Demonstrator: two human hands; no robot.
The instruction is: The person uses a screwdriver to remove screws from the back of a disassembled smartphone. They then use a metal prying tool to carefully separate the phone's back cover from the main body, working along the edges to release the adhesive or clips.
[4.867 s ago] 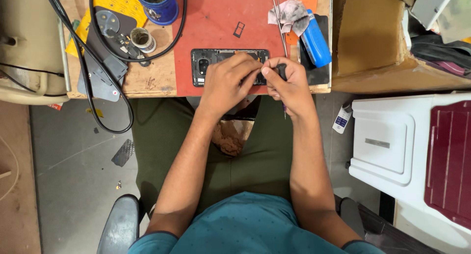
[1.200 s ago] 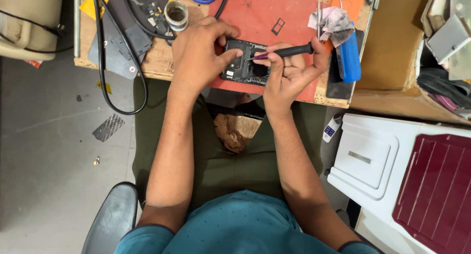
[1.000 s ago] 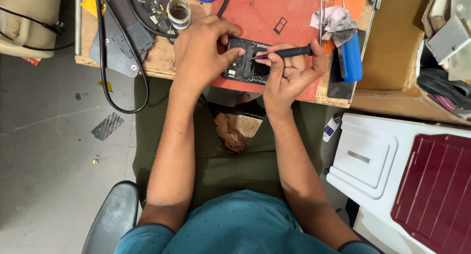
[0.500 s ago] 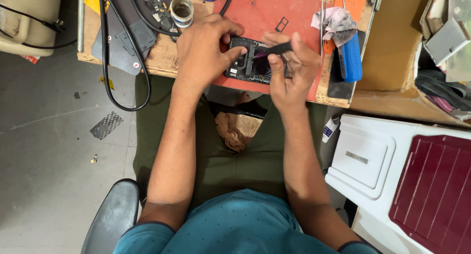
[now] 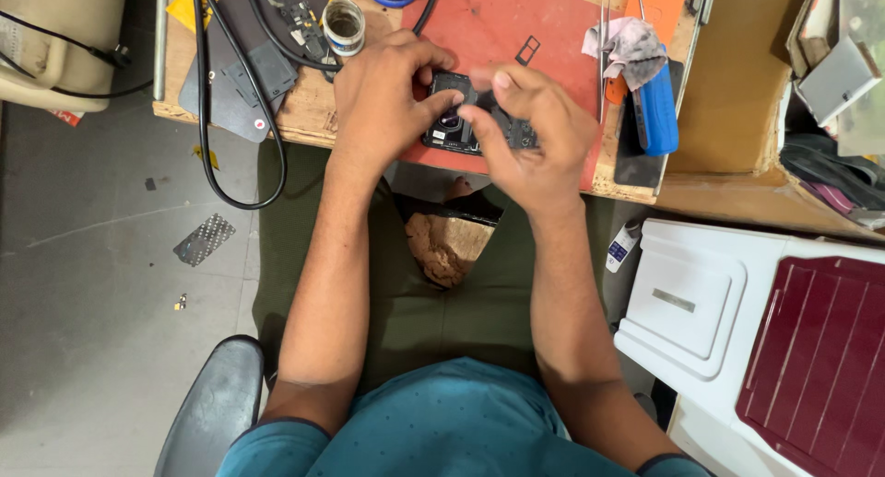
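A dark opened phone [image 5: 450,127] lies on a red mat [image 5: 516,16] near the front edge of a wooden bench [image 5: 304,127]. My left hand [image 5: 378,99] grips the phone's left end, fingers curled over its top corner. My right hand [image 5: 535,136] covers the phone's right half, thumb pressed near the camera area and fingertips blurred above it. The black stick tool it held a moment ago is hidden; I cannot tell whether it is still in the hand. A small black card tray [image 5: 527,50] rests on the mat behind the phone.
Right of the mat lie tweezers [image 5: 604,44], a crumpled cloth [image 5: 631,48] and a blue handled tool [image 5: 657,108]. A small round tin [image 5: 344,25] and a looping black cable [image 5: 207,117] sit at left. A white case [image 5: 687,302] with a maroon lid [image 5: 820,357] stands on the floor at right.
My right hand has dropped down and left over the phone, and the black tool it held across the phone is no longer visible. My left hand keeps its grip.
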